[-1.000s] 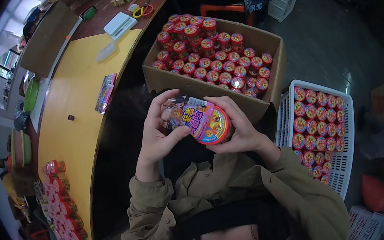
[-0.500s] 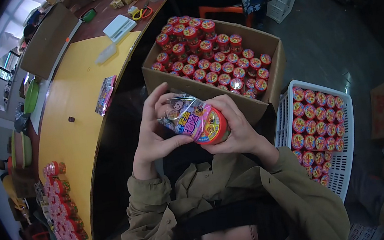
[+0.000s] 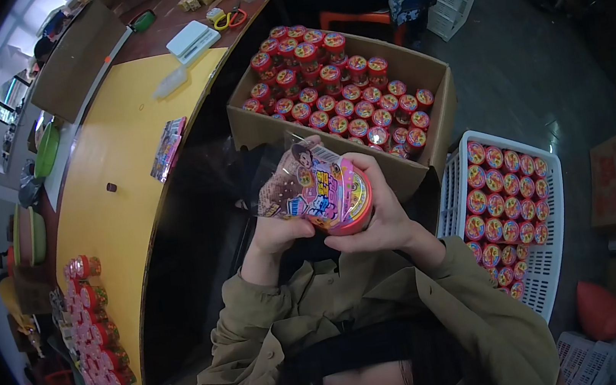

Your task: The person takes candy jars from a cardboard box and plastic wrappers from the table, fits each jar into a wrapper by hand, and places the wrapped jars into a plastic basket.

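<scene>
In front of my chest is a red-lidded jar (image 3: 356, 221), tilted, with a printed clear plastic wrapper (image 3: 315, 184) around it. My right hand (image 3: 383, 210) wraps the jar from the right, thumb below and fingers over the top. My left hand (image 3: 282, 230) pinches the wrapper's left part, its thumb in front and its fingers behind the film. Just beyond my hands stands an open cardboard box (image 3: 435, 131) full of similar red-lidded jars (image 3: 338, 125).
At right, a white plastic basket (image 3: 552, 270) holds rows of jars. On the yellow tabletop (image 3: 109, 232) at left are a stack of printed wrappers (image 3: 167, 150), a small dark cap (image 3: 111, 187) and wrapped jars (image 3: 98, 334). A white scale (image 3: 193, 42) and scissors (image 3: 231, 19) lie farther back.
My left hand has gone from spread fingers at the wrapper's upper left to a lower grip with fingers behind it. The wrapper has turned and its loose end now spreads left.
</scene>
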`<state>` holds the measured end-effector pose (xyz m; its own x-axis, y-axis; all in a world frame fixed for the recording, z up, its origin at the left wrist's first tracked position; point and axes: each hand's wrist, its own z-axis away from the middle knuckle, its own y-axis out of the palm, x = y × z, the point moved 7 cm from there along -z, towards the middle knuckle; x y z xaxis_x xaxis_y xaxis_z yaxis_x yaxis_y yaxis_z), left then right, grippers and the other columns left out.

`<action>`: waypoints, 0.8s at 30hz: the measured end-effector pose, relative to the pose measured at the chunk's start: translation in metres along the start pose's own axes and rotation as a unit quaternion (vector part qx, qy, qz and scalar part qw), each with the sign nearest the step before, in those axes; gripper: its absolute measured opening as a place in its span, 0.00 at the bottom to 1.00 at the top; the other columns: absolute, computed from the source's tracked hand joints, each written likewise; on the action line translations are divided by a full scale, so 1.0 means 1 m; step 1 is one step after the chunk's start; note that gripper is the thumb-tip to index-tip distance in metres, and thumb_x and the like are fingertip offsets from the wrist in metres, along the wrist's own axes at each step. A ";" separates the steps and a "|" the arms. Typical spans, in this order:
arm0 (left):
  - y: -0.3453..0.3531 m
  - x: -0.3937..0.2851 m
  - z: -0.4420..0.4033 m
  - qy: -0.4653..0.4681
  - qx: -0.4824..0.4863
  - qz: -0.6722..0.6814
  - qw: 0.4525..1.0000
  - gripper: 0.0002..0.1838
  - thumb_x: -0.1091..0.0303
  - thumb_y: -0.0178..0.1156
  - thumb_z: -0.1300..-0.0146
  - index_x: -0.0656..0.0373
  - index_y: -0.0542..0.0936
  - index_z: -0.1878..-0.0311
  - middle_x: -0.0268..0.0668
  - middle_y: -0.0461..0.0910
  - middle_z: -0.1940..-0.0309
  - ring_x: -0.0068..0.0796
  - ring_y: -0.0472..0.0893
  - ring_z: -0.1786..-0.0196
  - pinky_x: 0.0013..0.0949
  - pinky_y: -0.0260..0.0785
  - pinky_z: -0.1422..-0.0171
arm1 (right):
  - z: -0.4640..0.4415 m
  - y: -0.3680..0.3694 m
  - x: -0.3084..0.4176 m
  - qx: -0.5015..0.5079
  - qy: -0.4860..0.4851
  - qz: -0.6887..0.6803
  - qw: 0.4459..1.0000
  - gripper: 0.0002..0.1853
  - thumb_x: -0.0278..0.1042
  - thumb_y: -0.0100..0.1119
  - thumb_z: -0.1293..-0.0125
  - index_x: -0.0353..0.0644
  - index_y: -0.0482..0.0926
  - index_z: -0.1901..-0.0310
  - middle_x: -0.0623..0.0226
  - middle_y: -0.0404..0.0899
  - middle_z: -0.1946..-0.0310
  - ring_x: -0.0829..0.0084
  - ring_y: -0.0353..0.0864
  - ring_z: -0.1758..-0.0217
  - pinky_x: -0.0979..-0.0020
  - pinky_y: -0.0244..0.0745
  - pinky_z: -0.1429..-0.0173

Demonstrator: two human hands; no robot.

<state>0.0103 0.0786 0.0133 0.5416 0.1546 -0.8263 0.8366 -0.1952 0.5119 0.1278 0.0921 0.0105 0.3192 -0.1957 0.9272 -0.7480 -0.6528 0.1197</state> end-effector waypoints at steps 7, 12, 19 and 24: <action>0.015 0.001 0.000 -0.051 0.034 0.048 0.997 0.53 0.61 0.76 0.66 0.68 0.58 0.36 0.43 0.62 0.38 0.33 0.70 0.40 0.34 0.64 0.36 | 0.002 0.010 0.013 -0.040 -0.099 0.077 0.991 0.50 0.30 0.74 0.61 0.40 0.46 0.41 0.56 0.64 0.47 0.68 0.67 0.41 0.68 0.66 0.39; 0.010 0.007 0.001 -0.018 0.057 -0.045 0.997 0.62 0.41 0.76 0.76 0.67 0.61 0.37 0.50 0.58 0.36 0.36 0.68 0.38 0.37 0.65 0.37 | 0.000 0.017 0.015 0.032 0.041 -0.065 0.997 0.54 0.29 0.73 0.62 0.40 0.41 0.38 0.52 0.65 0.48 0.68 0.71 0.44 0.67 0.67 0.39; 0.012 -0.001 0.003 -0.008 -0.063 -0.047 0.997 0.63 0.45 0.76 0.73 0.65 0.56 0.34 0.48 0.53 0.33 0.40 0.59 0.32 0.42 0.55 0.30 | -0.001 0.009 0.016 -0.032 -0.032 0.039 0.998 0.52 0.27 0.71 0.60 0.39 0.42 0.38 0.52 0.66 0.48 0.67 0.71 0.43 0.67 0.67 0.39; 0.013 0.001 0.002 -0.040 0.039 -0.018 0.998 0.61 0.51 0.77 0.71 0.66 0.55 0.33 0.47 0.60 0.38 0.35 0.66 0.38 0.37 0.61 0.35 | -0.001 0.015 0.020 0.038 0.037 -0.041 0.998 0.51 0.28 0.71 0.59 0.39 0.42 0.38 0.51 0.70 0.52 0.65 0.74 0.47 0.67 0.69 0.41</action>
<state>0.0215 0.0743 0.0187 0.5002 0.0853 -0.8617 0.8450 -0.2653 0.4643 0.1221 0.0793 0.0308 0.3318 -0.0871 0.9393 -0.6735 -0.7191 0.1712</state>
